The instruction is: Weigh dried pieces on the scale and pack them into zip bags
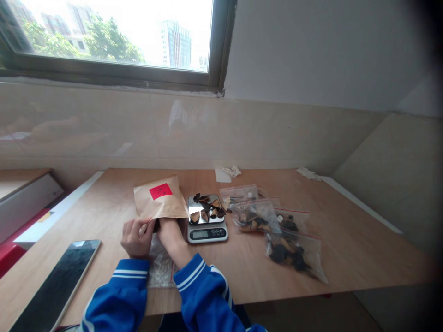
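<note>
A kraft paper envelope (pixel 162 205) with a red label (pixel 161 191) stands tilted on the wooden table (pixel 346 249). My left hand (pixel 137 238) pinches its lower edge. My right hand (pixel 169 232) goes in at the envelope's mouth, and the paper hides its fingers. Just right of it, a digital kitchen scale (pixel 207 219) carries several dark, curled dried pieces, perhaps peel, on its steel plate. A clear plastic bag (pixel 161 267) lies beneath my wrists.
Several zip bags (pixel 292 251) of dark dried pieces lie right of the scale. A dark-screened phone (pixel 55 286) lies at the left front. White paper scraps (pixel 228 174) sit at the back, against a tiled wall under a window.
</note>
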`<state>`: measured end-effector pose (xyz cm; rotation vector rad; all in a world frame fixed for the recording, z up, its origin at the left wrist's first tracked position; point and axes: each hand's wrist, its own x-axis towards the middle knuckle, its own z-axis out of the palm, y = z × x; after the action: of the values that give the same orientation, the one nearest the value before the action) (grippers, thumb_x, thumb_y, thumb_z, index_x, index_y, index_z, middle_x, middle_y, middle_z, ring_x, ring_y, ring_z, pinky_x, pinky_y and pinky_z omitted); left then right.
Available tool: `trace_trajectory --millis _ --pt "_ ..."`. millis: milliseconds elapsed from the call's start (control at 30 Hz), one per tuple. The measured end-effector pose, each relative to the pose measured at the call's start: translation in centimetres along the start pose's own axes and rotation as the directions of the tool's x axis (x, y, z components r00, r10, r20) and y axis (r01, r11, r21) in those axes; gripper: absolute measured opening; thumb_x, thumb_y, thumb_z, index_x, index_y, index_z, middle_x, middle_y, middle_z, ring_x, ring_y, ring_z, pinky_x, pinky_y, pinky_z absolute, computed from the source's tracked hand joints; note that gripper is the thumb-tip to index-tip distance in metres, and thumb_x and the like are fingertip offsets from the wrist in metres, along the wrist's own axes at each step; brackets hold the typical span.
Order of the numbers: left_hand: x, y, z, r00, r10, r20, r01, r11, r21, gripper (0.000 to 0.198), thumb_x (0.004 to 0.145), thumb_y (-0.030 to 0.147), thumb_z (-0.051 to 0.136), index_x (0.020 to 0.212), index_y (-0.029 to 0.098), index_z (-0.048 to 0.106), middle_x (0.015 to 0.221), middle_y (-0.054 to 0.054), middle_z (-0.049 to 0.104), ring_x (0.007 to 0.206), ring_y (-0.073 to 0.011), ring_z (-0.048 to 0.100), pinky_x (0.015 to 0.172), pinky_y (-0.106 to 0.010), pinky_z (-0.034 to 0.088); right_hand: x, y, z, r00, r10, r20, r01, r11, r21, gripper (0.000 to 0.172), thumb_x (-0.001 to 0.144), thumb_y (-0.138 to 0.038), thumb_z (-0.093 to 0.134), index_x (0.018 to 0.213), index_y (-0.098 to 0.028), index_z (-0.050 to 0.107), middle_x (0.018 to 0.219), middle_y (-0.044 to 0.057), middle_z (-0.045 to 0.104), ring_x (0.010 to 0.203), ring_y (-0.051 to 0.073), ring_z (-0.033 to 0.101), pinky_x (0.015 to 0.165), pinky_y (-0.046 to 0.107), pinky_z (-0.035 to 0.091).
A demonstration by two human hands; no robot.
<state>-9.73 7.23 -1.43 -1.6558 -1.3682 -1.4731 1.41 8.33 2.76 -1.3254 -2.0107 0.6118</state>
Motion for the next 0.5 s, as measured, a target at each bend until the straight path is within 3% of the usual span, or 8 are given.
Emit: trace_trajectory --millis 133,300,500 --pt "0.0 0.1 0.0 1.0 -0.01 0.021 0.01 1.0 0.006 0.007 0.076 0.026 0.067 0.075 0.02 0.065 0.065 -0.002 0.058 0.065 -0.0155 0.051 0.062 -0.027 0.042 -2.7 -0.2 -0.5 0.996 0.058 0.068 -0.056 0.998 -0.029 0.03 0.09 -0.007 0.039 0.102 -0.009 0.065 0.095 0.015 0.069 0.086 0.021 0.066 0.078 0.028 0.05" --pt "0.1 0.3 0.0 1.0 -0.002 0.0 0.002 1.0 -0.001 0.007 0.075 0.025 0.069 0.074 0.02 0.065 0.065 -0.002 0.059 0.064 -0.0153 0.052 0.061 -0.027 0.042 -5.5 0.2 -1.7 0.986 -0.164 -0.016 0.165 0.984 0.062 0.034 0.092 -0.015 0.042 0.124 -0.013 0.052 0.119 0.012 0.06 0.113 0.021 0.053 0.097 0.031 0.044" --pt "0.1 0.0 0.0 0.998 -0.056 0.013 0.056 0.998 0.017 0.008 0.075 0.028 0.069 0.074 0.02 0.067 0.064 -0.002 0.058 0.063 -0.0155 0.051 0.061 -0.027 0.042 -6.7 1.4 -3.5 0.984 -0.17 -0.054 0.173 0.984 0.044 0.025 0.089 -0.017 0.052 0.111 -0.022 0.062 0.099 0.004 0.067 0.094 0.02 0.058 0.085 0.034 0.047"
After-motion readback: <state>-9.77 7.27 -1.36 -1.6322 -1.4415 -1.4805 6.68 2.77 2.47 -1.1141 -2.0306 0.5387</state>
